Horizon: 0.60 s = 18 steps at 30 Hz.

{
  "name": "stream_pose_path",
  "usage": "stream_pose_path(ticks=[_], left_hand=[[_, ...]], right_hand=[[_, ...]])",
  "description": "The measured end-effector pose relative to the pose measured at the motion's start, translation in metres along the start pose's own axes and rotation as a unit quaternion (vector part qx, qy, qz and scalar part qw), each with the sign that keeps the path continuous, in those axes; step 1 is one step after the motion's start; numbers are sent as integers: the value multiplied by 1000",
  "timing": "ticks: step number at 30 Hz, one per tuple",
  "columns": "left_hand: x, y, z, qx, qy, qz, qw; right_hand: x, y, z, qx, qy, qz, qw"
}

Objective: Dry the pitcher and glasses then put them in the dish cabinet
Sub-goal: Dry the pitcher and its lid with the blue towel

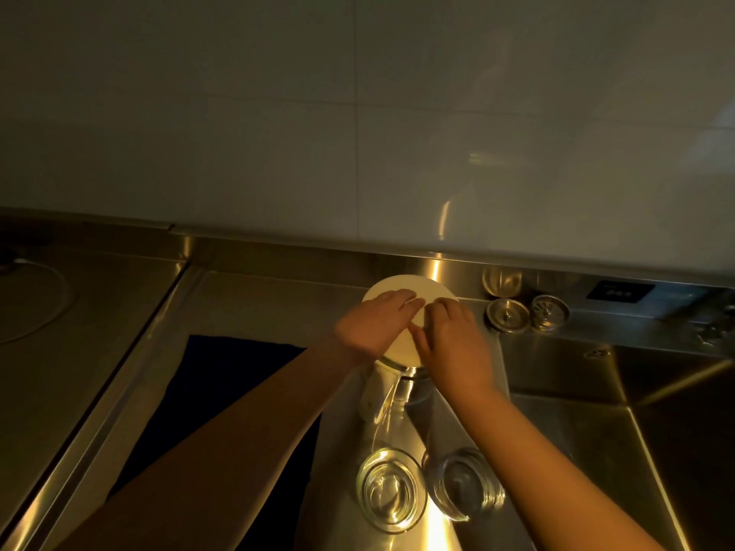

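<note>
Pressing down on a pale round lid (pixel 401 290), both hands sit on top of the glass pitcher (pixel 391 391), which stands upright on the steel table (pixel 254 304). Left hand (pixel 372 324) lies flat over the lid, fingers straight and together, palm on it. Right hand (pixel 453 344) touches the lid's right side, fingers spread loosely and slightly bent; cannot tell if its grip actually pinches the rim. Fingertips of the two hands nearly meet at lid centre. Just below the grip, toward the person, two clear glasses (pixel 391 491) stand side by side, mouths up, the second glass (pixel 463 485) right of the first, touching or almost. Left of the grip, under the left forearm, a dark blue cloth (pixel 222 383) lies flat on the table. Right of the grip, two metal sink strainers (pixel 508 315) rest on the ledge, with the sink basin (pixel 656 431) further right. Dim, yellowish lighting.
</note>
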<state>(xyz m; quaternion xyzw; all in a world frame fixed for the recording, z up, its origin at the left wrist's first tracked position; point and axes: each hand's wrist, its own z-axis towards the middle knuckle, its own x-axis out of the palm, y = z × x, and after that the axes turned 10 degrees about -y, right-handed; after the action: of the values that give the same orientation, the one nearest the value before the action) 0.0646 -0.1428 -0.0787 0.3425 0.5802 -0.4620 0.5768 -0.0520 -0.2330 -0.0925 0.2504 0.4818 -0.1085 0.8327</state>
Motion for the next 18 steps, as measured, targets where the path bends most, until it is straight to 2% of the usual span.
stream_pose_path(ticks=[4, 9, 14, 18], left_hand=[[0, 5, 0, 41, -51, -2, 998], [2, 15, 4, 85, -76, -5, 993], [-19, 28, 2, 137, -109, -29, 984], [-44, 51, -7, 150, -120, -37, 981]], right_hand=[[0, 5, -1, 1, -13, -2, 1000], [-6, 14, -6, 14, -17, -5, 1000], [-15, 33, -1, 9, -58, -39, 998], [-18, 62, 9, 6, -80, -64, 995]])
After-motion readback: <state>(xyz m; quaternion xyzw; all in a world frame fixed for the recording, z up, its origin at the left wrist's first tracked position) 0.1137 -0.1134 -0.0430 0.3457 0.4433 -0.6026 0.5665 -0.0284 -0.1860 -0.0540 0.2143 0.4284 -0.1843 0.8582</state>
